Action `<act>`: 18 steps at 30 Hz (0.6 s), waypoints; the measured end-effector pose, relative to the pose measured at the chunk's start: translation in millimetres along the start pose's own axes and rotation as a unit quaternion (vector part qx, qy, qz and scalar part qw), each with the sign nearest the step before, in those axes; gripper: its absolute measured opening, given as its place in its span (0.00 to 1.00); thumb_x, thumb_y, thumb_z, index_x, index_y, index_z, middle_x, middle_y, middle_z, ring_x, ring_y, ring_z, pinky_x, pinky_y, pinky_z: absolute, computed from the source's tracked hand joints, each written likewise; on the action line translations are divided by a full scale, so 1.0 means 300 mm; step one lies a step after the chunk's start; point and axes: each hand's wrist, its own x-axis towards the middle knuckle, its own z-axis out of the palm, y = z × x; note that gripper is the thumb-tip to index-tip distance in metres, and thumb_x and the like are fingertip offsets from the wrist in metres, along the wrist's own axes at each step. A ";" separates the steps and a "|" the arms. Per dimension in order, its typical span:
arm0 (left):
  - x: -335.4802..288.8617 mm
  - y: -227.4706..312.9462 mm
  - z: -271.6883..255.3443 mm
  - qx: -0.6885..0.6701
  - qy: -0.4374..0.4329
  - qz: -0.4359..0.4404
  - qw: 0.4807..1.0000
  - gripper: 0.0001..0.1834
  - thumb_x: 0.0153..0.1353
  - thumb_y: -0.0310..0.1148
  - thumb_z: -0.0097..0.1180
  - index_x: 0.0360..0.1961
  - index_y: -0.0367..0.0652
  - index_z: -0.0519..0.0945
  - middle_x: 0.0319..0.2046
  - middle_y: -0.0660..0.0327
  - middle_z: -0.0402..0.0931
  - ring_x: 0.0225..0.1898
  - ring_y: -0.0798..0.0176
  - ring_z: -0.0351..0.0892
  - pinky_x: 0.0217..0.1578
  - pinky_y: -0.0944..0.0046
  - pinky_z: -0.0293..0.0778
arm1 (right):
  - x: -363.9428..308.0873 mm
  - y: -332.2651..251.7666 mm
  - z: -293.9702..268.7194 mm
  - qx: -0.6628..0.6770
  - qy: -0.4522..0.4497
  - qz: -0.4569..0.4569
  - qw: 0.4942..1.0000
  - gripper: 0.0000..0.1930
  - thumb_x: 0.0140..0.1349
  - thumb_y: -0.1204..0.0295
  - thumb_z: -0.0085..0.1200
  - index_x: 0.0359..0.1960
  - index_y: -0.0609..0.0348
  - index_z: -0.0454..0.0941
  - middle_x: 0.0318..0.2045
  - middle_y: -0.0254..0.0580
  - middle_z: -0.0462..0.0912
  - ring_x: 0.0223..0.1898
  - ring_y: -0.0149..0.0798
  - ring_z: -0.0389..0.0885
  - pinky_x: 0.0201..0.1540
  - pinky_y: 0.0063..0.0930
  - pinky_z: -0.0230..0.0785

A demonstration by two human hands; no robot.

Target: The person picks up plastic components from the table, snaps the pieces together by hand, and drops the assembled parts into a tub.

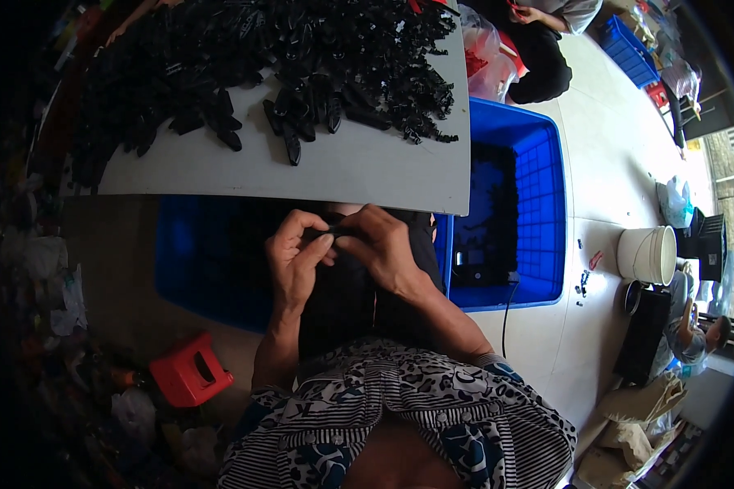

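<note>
My left hand point(294, 253) and my right hand point(381, 247) meet over my lap, just below the table's near edge. Between their fingertips is a small black plastic part point(332, 233), pinched from both sides; the fingers hide most of it, so its exact kind cannot be made out. On the light grey table point(367, 175) in front of me lies a large heap of black plastic pieces point(285, 57). Several longer pointed black pieces point(292, 145) lie along the heap's near side, and smaller jagged ones point(424, 106) are at its right.
A blue crate point(564, 220) with dark contents stands right of the table, another blue bin point(187, 269) under it. A red plastic stool point(189, 371) is at lower left. A white bucket point(646, 253) and scattered bits lie on the right floor. Other people sit farther off.
</note>
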 end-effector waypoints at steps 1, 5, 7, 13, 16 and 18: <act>-0.005 -0.006 -0.027 0.000 0.001 0.000 1.000 0.04 0.57 0.21 0.53 0.34 0.36 0.74 0.26 0.62 0.75 0.23 0.73 0.76 0.24 0.74 0.73 | 0.008 0.002 -0.008 0.000 -0.001 0.000 1.000 0.12 0.50 0.77 0.62 0.37 0.67 0.77 0.32 0.50 0.76 0.31 0.49 0.78 0.33 0.35 0.71; -0.020 -0.037 -0.193 0.071 -0.009 -0.106 0.992 0.09 0.59 0.26 0.55 0.41 0.37 0.76 0.30 0.60 0.75 0.26 0.67 0.77 0.26 0.70 0.74 | 0.090 0.018 -0.110 -0.079 0.130 0.020 0.988 0.11 0.52 0.81 0.58 0.39 0.67 0.79 0.29 0.46 0.76 0.30 0.39 0.77 0.31 0.26 0.69; -0.016 -0.074 -0.231 0.466 0.037 -0.020 0.884 0.15 0.61 0.30 0.56 0.49 0.38 0.75 0.37 0.55 0.74 0.35 0.60 0.78 0.33 0.64 0.75 | 0.160 0.029 -0.189 -0.198 0.223 0.026 0.954 0.10 0.51 0.82 0.59 0.37 0.66 0.78 0.29 0.46 0.75 0.29 0.38 0.77 0.30 0.25 0.69; 0.174 -0.012 -0.073 0.481 0.143 0.045 0.864 0.22 0.59 0.31 0.59 0.55 0.44 0.71 0.43 0.55 0.75 0.40 0.59 0.77 0.36 0.62 0.76 | 0.265 0.142 -0.218 -0.421 0.190 0.030 0.886 0.14 0.50 0.77 0.56 0.39 0.59 0.70 0.35 0.51 0.73 0.34 0.57 0.76 0.32 0.46 0.70; 0.326 -0.043 -0.024 0.538 0.170 0.121 0.816 0.23 0.56 0.30 0.62 0.54 0.44 0.71 0.44 0.53 0.74 0.42 0.54 0.77 0.42 0.57 0.75 | 0.269 0.143 -0.201 -0.419 0.192 0.009 0.888 0.13 0.49 0.78 0.55 0.38 0.58 0.70 0.34 0.51 0.73 0.34 0.57 0.76 0.33 0.47 0.70; 0.361 -0.059 -0.010 0.562 0.176 0.134 0.797 0.23 0.55 0.29 0.62 0.53 0.44 0.71 0.45 0.53 0.74 0.44 0.53 0.77 0.44 0.56 0.74 | 0.262 0.142 -0.207 -0.404 0.196 0.002 0.893 0.12 0.49 0.78 0.53 0.37 0.58 0.70 0.34 0.50 0.73 0.34 0.56 0.76 0.33 0.47 0.69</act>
